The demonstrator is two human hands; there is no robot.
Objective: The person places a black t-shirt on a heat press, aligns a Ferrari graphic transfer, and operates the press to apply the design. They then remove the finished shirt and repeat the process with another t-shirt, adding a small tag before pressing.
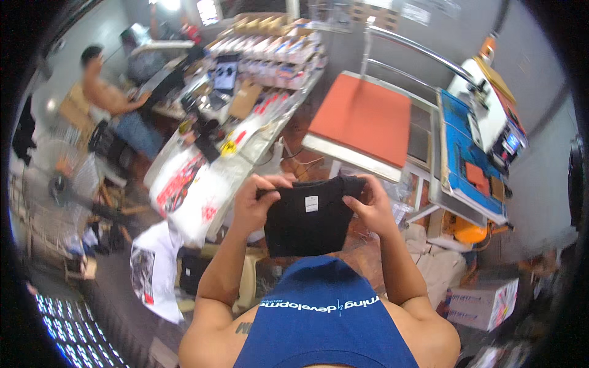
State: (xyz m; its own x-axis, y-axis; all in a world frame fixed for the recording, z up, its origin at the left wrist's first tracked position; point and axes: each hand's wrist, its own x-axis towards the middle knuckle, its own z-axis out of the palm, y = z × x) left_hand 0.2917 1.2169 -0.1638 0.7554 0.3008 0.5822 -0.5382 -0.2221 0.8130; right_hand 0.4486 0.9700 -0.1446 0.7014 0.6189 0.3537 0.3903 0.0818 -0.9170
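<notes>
"Item one: location?"

"One black garment (307,236), white label (312,204) near its upper edge. From where I stood, held in the air before the person's blue top (331,331); laid on no surface."

"The hands?"

"Left hand (261,201): fingers clamped on the garment's upper left corner. Right hand (374,205): fingers clamped on the upper right corner, thumb in front."

"Entered as done?"

"Garment in hand, gripped at both corners, top edge drawn roughly level. No print showed on the visible face, label aside."

"Entered as pending?"

"Setting down, by my judgement: not yet done. One orange pad (362,116) lay ahead, apart from the garment. White printed pieces (181,184) lay on the worktop (265,142) at left; whether of the same lot, I could not tell."
</notes>
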